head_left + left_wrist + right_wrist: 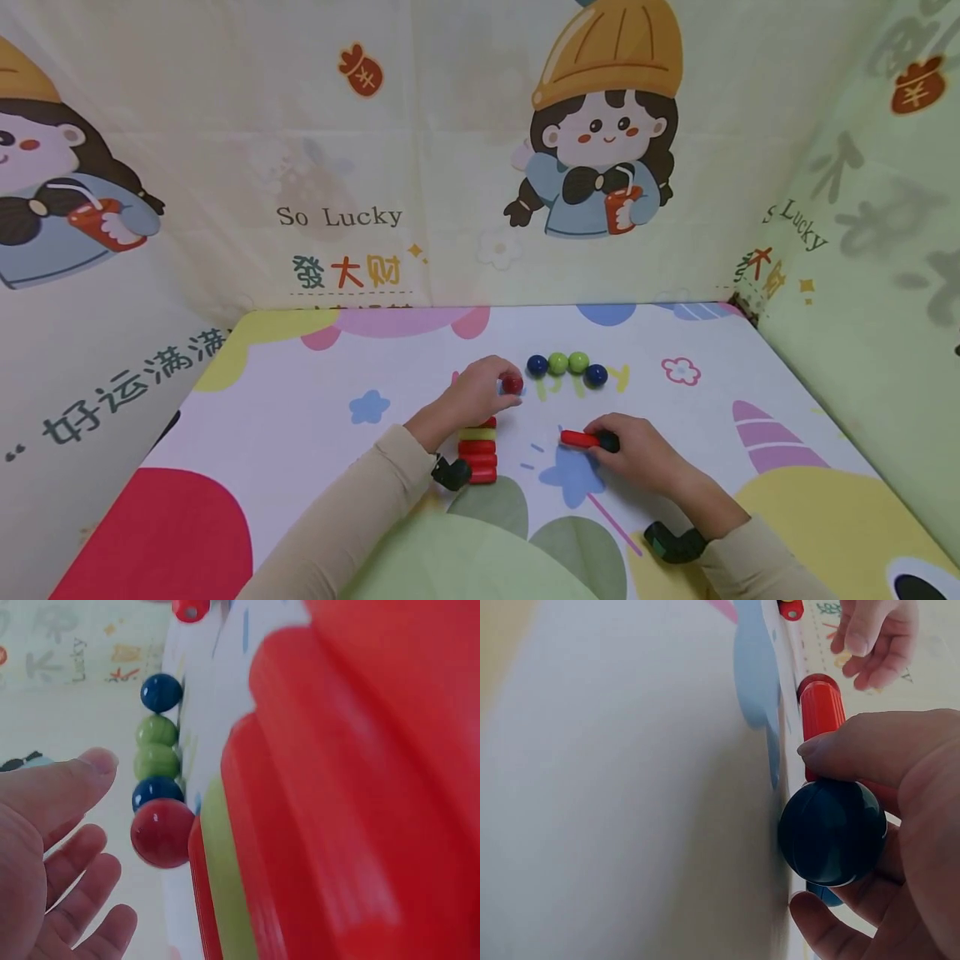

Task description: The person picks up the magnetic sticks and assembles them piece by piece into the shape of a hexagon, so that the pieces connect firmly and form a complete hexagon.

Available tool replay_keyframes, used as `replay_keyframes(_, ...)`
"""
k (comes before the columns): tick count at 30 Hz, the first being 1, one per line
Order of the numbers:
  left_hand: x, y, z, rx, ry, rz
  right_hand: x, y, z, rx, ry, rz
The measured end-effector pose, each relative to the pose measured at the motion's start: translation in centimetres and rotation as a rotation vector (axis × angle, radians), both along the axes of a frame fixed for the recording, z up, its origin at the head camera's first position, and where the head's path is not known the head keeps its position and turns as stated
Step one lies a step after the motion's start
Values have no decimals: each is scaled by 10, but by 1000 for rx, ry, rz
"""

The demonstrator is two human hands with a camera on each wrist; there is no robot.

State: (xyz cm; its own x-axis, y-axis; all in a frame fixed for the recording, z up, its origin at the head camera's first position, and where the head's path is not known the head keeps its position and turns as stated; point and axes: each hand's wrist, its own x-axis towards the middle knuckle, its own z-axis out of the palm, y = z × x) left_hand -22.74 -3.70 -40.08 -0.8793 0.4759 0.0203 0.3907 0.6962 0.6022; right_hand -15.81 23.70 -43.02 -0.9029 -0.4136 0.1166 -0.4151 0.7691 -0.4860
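My left hand is by a red ball on the mat, its thumb and fingers spread apart. In the left wrist view a gap shows between that hand and the ball. Just under the left wrist lies a row of red rods with a yellow-green rod among them. My right hand pinches a red rod between thumb and fingers, low over the mat. A dark blue ball sits at the rod's near end; whether it is attached I cannot tell.
Beyond the hands, two green balls stand in line between two dark blue balls, one of them the left blue ball. A printed mat covers the table. Patterned cloth hangs behind and at both sides.
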Motion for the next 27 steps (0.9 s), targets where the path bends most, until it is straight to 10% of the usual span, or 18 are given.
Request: replay_keyframes(27,-15,8,-5,-75,-62,36,0,0,5,0,6,-8)
